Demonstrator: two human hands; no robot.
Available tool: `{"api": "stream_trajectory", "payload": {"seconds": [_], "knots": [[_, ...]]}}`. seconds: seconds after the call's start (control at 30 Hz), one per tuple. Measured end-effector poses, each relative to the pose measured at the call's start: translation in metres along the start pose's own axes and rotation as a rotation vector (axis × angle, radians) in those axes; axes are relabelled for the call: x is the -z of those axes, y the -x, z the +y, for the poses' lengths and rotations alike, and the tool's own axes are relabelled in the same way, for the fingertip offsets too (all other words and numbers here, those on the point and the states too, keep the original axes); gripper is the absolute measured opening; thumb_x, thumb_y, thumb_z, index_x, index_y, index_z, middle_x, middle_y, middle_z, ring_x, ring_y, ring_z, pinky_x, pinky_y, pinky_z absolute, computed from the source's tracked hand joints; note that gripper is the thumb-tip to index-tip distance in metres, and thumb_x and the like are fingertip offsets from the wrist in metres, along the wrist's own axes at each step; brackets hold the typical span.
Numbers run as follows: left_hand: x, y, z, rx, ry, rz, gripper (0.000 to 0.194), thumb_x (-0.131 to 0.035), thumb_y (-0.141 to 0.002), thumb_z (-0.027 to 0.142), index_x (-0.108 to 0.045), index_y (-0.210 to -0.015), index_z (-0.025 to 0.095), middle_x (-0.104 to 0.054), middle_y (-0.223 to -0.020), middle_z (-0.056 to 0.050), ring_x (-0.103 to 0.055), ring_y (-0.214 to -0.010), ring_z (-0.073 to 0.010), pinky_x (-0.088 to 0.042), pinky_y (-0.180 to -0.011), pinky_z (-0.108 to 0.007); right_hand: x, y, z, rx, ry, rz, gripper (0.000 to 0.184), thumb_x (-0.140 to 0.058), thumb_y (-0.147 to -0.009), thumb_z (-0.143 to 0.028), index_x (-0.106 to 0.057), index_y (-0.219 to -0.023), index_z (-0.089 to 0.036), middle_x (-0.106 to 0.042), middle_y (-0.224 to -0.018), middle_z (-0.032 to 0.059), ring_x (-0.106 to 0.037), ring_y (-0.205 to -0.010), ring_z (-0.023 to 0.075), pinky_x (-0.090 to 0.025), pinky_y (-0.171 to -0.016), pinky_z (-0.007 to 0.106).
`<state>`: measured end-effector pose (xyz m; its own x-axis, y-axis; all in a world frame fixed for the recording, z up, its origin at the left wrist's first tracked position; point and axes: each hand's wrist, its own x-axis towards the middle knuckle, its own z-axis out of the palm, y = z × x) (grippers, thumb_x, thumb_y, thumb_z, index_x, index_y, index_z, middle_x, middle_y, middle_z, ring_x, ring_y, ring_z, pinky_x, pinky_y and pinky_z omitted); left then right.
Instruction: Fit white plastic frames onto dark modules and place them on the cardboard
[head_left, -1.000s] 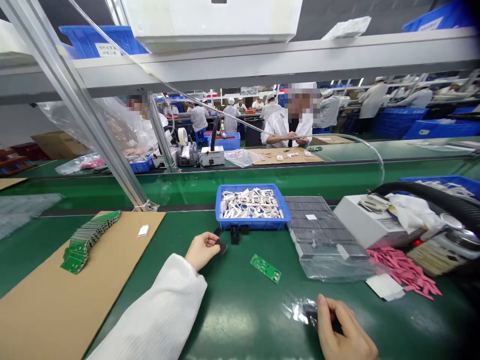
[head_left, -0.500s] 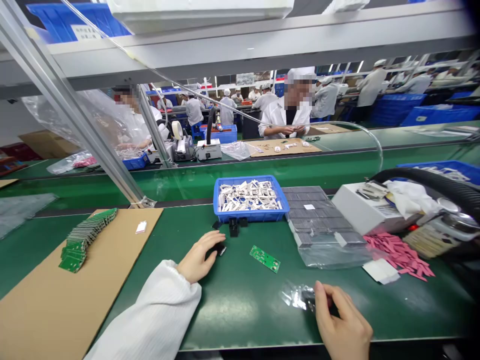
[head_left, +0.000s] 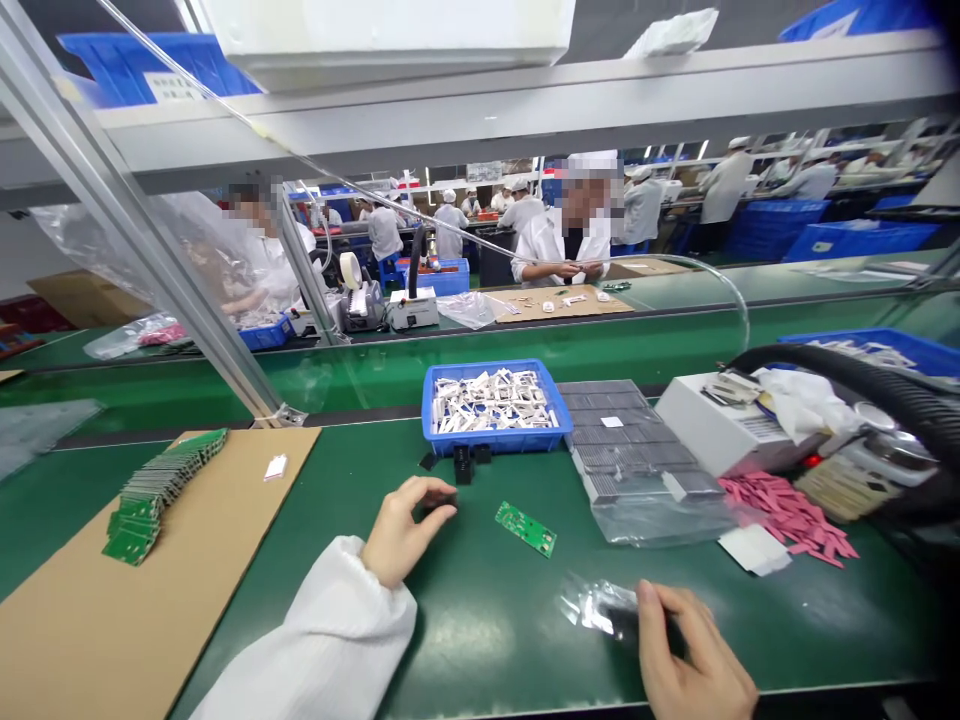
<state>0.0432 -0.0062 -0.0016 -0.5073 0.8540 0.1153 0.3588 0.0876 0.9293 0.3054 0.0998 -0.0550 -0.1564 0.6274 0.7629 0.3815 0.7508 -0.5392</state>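
Note:
My left hand (head_left: 406, 530) is curled around a small black part (head_left: 444, 503), which shows only at the fingertips. My right hand (head_left: 694, 650) pinches a crinkled clear bag (head_left: 596, 606) with something dark inside it, on the green bench mat (head_left: 480, 640). Between my hands lies a green circuit board (head_left: 526, 529). Just above my left hand, several small black pieces (head_left: 463, 464) stand by a blue tray (head_left: 495, 449) full of white parts. A stack of green boards (head_left: 154, 498) leans in a row on a cardboard sheet (head_left: 225, 520).
A bagged stack of dark grey trays (head_left: 637, 460) lies right of the blue tray. Pink strips (head_left: 787, 518), a white box (head_left: 712, 425) and a black ribbed hose (head_left: 862, 385) sit further right. An aluminium post (head_left: 142, 240) rises at left. Co-workers (head_left: 562, 245) sit beyond.
My left hand has closed further around the black part and shifted slightly toward the bench's near side. The whole view has tilted and moved slightly. My right hand still pinches the bag.

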Motion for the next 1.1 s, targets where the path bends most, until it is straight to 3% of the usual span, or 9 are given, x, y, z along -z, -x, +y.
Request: {"api": "stream_trajectory", "payload": {"seconds": [0.07, 0.2, 0.27, 0.33, 0.63, 1.1], "knots": [[-0.024, 0.000, 0.014, 0.046, 0.151, -0.076, 0.017, -0.063, -0.076, 0.029, -0.060, -0.087, 0.017, -0.069, -0.092, -0.010, -0.064, -0.085, -0.0219, -0.052, -0.083, -0.043, 0.000, -0.006, -0.014, -0.006, -0.112, 0.029, 0.004, -0.062, -0.083, -0.020, -0.060, -0.081, -0.018, -0.061, -0.073, 0.0049, -0.058, -0.067, 0.0176, -0.046, -0.072, 0.032], [-0.076, 0.000, 0.037, 0.202, 0.627, -0.313, 0.023, -0.072, -0.069, 0.028, -0.056, -0.081, 0.016, -0.071, -0.092, -0.011, -0.067, -0.081, -0.0208, -0.055, -0.080, -0.044, 0.001, -0.022, -0.040, -0.182, -0.220, -0.071, 0.007, -0.063, -0.083, -0.026, -0.062, -0.085, -0.020, -0.065, -0.081, 0.0054, -0.063, -0.073, 0.0185, -0.050, -0.069, 0.028], [-0.092, 0.001, 0.043, 0.321, 0.865, -0.408, 0.025, -0.077, -0.065, 0.024, -0.060, -0.080, 0.014, -0.070, -0.090, -0.009, -0.066, -0.080, -0.0191, -0.054, -0.082, -0.044, 0.002, -0.028, -0.043, -0.243, -0.217, -0.096, 0.008, -0.063, -0.083, -0.028, -0.063, -0.085, -0.020, -0.067, -0.080, 0.0039, -0.064, -0.072, 0.0173, -0.052, -0.067, 0.025], [-0.101, 0.001, 0.044, 0.375, 0.952, -0.458, 0.024, -0.079, -0.063, 0.021, -0.065, -0.080, 0.012, -0.070, -0.086, -0.008, -0.066, -0.078, -0.0180, -0.054, -0.082, -0.042, 0.003, -0.030, -0.042, -0.274, -0.202, -0.107, 0.007, -0.063, -0.082, -0.027, -0.063, -0.086, -0.021, -0.067, -0.079, 0.0023, -0.065, -0.070, 0.0160, -0.053, -0.065, 0.023], [-0.108, 0.005, 0.026, 0.434, 0.948, -0.469, 0.027, -0.082, -0.059, 0.024, -0.068, -0.077, 0.010, -0.071, -0.074, -0.008, -0.067, -0.071, -0.0187, -0.055, -0.078, -0.039, -0.002, -0.016, -0.037, -0.477, -0.312, -0.177, 0.007, -0.062, -0.083, -0.025, -0.064, -0.085, -0.019, -0.066, -0.080, 0.0045, -0.064, -0.076, 0.0178, -0.054, -0.067, 0.024], [-0.105, 0.003, 0.025, 0.473, 0.944, -0.472, 0.029, -0.084, -0.056, 0.024, -0.063, -0.069, 0.010, -0.072, -0.079, -0.009, -0.067, -0.067, -0.0182, -0.053, -0.070, -0.035, -0.006, -0.011, -0.032, -0.632, -0.357, -0.189, 0.020, -0.069, -0.076, -0.034, -0.063, -0.087, -0.018, -0.068, -0.079, 0.0066, -0.067, -0.076, 0.0217, -0.056, -0.065, 0.028]]}}
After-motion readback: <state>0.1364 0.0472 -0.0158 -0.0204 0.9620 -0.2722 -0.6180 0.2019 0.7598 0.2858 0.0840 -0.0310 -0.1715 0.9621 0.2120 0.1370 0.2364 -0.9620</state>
